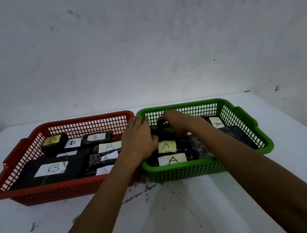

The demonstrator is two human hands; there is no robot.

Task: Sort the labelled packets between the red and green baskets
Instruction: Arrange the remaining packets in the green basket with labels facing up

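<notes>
The red basket on the left holds only packets marked B, seven labels readable, so that side looks sorted. Just beside it, the green basket shows only A labels, three in view. The sort seems nearly done; no packet lies loose on the table.

The left hand reaches over the green basket's left rim, fingers curled down toward a dark packet at the back. The right hand is bent over the same packet and seems to grip it, though whether either hand is truly clamped cannot be told.

That packet's label is hidden by the hands. The forearms cover parts of both baskets, and the dark wrappers blur together.
</notes>
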